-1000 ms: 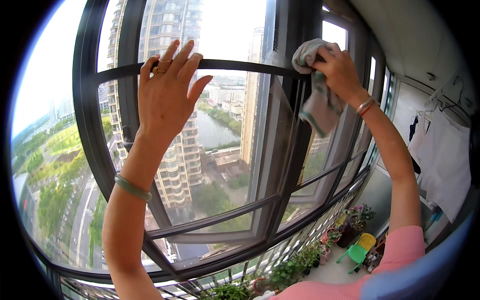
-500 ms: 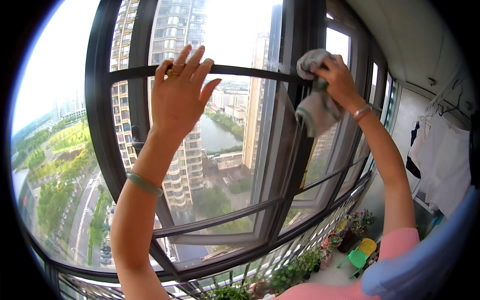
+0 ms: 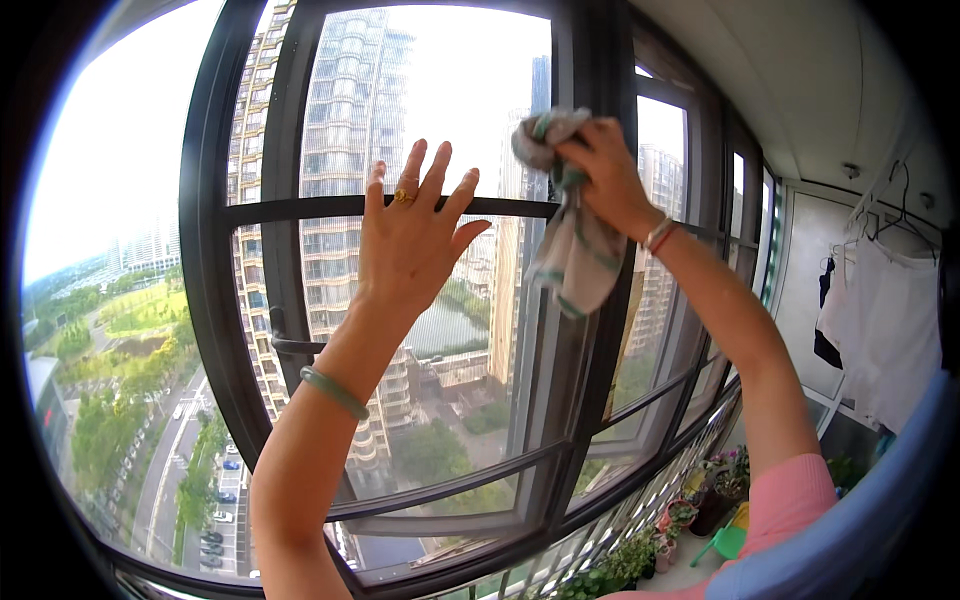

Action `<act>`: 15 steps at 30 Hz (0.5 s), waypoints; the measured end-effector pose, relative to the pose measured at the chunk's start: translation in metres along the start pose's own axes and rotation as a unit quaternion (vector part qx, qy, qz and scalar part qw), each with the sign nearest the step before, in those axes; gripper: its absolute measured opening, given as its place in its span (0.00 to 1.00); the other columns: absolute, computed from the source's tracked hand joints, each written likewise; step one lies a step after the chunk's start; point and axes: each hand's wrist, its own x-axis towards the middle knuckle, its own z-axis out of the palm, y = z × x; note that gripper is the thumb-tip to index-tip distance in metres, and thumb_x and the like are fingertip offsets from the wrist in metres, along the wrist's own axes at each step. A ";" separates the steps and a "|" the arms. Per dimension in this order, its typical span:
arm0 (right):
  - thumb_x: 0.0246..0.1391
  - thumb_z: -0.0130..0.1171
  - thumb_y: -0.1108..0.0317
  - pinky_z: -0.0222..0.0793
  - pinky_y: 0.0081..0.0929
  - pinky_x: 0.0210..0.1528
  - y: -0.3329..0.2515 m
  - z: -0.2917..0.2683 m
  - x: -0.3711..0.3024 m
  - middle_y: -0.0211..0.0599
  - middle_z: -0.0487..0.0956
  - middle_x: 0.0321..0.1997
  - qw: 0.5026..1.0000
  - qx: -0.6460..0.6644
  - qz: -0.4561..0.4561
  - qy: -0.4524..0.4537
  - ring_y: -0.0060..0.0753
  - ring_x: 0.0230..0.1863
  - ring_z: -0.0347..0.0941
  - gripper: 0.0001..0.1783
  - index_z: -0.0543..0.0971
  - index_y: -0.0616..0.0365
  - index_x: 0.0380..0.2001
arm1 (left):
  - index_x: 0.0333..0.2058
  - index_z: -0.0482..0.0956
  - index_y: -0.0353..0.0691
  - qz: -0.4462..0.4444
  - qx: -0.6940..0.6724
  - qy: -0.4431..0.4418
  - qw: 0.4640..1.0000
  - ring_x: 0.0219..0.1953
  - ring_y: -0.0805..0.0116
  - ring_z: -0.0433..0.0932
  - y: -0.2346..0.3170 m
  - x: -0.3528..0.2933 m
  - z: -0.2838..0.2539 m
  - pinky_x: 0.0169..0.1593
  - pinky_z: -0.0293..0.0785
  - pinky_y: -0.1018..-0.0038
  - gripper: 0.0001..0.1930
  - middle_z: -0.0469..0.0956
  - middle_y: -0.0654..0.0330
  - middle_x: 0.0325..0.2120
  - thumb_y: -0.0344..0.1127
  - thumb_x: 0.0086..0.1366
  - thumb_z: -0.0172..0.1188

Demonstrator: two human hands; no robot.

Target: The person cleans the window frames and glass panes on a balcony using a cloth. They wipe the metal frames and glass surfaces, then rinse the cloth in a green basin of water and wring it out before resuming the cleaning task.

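Note:
My left hand (image 3: 412, 240) lies spread over the dark horizontal bar (image 3: 290, 209) of the window, fingers reaching up across the mesh pane above it. A yellow ring and a green bangle (image 3: 335, 392) show on that hand and wrist. My right hand (image 3: 603, 180) grips a pale cloth (image 3: 583, 262) with green stripes. Part of the cloth is bunched at the fingertips by the thick dark upright frame (image 3: 606, 60), and the rest hangs loose below. Slight blur hides whether the bunched part touches the frame.
Below the window runs a white railing (image 3: 520, 572) with potted plants (image 3: 620, 550). A green plastic chair (image 3: 728, 542) stands on the floor at lower right. White clothes (image 3: 885, 330) hang at the right. Tall buildings and a road (image 3: 165, 470) lie outside.
In the picture, my right hand and the cloth have shifted left, while my left hand appears lower and farther right with its fingers more spread. The whole view has also shifted somewhat.

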 end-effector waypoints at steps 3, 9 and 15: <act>0.44 0.60 0.74 0.68 0.43 0.56 0.066 0.010 0.054 0.42 0.73 0.55 0.988 -0.103 0.055 0.102 0.52 0.54 0.67 0.22 0.80 0.52 0.47 | 0.58 0.74 0.59 0.003 -0.002 0.010 1.000 0.69 0.63 0.59 0.000 -0.002 0.001 0.67 0.55 0.52 0.25 0.66 0.62 0.64 0.58 0.65 0.55; 0.48 0.63 0.68 0.64 0.44 0.60 0.094 0.012 0.060 0.48 0.73 0.56 0.989 -0.055 0.106 0.089 0.58 0.57 0.67 0.23 0.77 0.55 0.51 | 0.57 0.74 0.59 -0.003 -0.023 0.022 0.999 0.69 0.62 0.59 0.006 0.000 0.010 0.67 0.53 0.52 0.26 0.66 0.61 0.64 0.60 0.64 0.54; 0.40 0.65 0.77 0.70 0.35 0.58 0.016 -0.017 -0.021 0.34 0.73 0.56 0.997 0.002 0.064 -0.052 0.44 0.49 0.67 0.29 0.81 0.49 0.50 | 0.57 0.75 0.57 -0.004 -0.030 0.013 0.999 0.69 0.60 0.58 0.005 0.000 0.008 0.68 0.52 0.50 0.26 0.65 0.59 0.64 0.60 0.65 0.53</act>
